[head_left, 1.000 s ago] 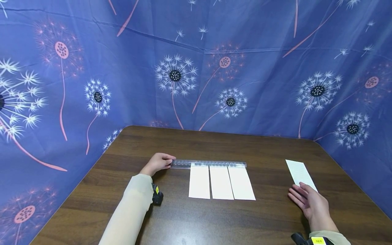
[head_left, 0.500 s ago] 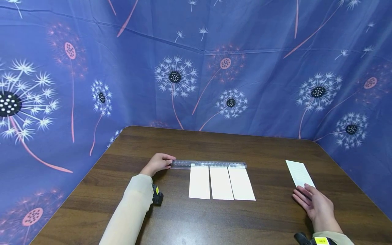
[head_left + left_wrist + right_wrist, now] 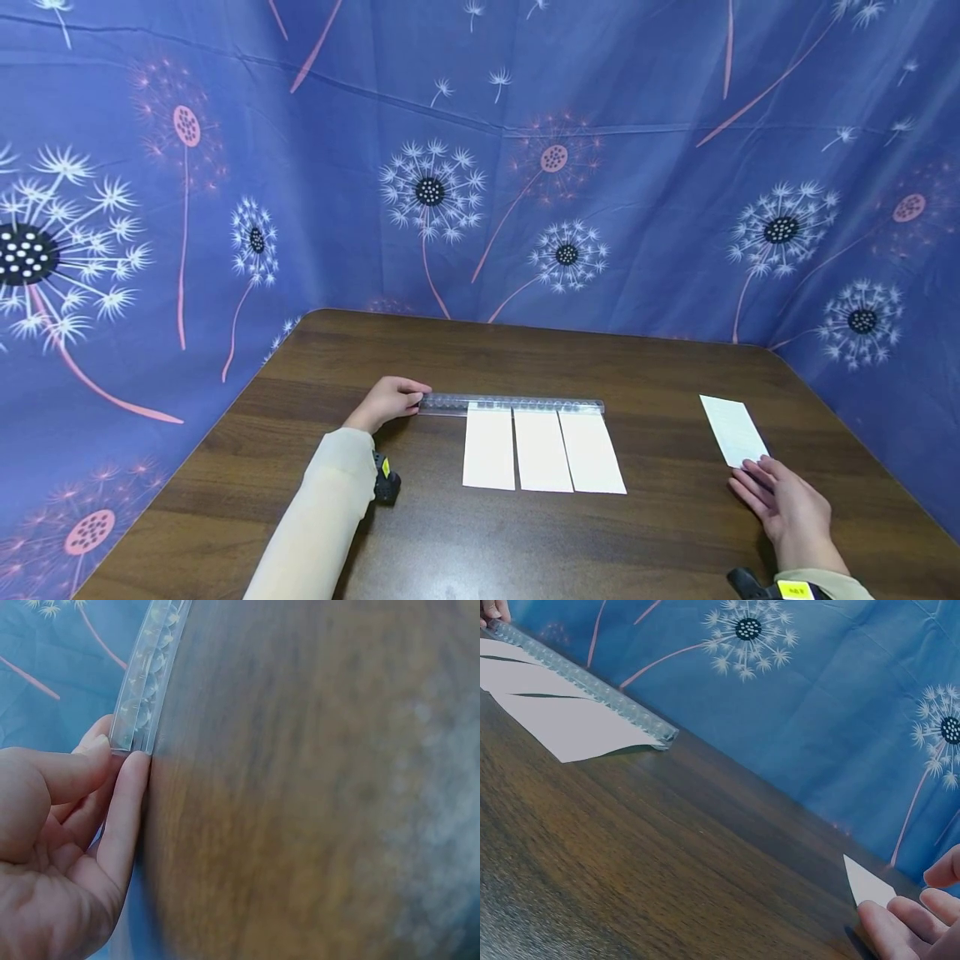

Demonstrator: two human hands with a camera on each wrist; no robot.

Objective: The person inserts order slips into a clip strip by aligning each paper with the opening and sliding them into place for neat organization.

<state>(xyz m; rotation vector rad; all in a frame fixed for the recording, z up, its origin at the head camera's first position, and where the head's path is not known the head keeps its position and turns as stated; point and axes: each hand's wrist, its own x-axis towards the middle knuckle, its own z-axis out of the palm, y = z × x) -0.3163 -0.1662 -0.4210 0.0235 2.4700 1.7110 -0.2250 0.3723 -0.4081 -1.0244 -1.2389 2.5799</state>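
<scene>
My left hand [image 3: 385,403] pinches the left end of a long clear plastic ticket holder [image 3: 536,405] with a row of round pieces inside. In the left wrist view, thumb and fingers close on that holder's end [image 3: 137,724]. Three white paper slips [image 3: 543,450] hang side by side from its front edge, their top ends overlapped by the clear plastic. My right hand [image 3: 791,508] is at the near end of a fourth slip [image 3: 733,429], fingers loosely bent. The right wrist view shows the thumb apart from the fingers, which cover part of that slip [image 3: 864,883].
A brown wood-grain table [image 3: 585,542] carries everything. Blue cloth [image 3: 480,167] printed with dandelions hangs along its back and both sides. Each wrist wears a black camera mount [image 3: 386,483] with a yellow label.
My right hand has slid right and slightly toward me, from beside the separate slip to its near end. The slip stays in place. My left hand, the holder and its slips have not moved.
</scene>
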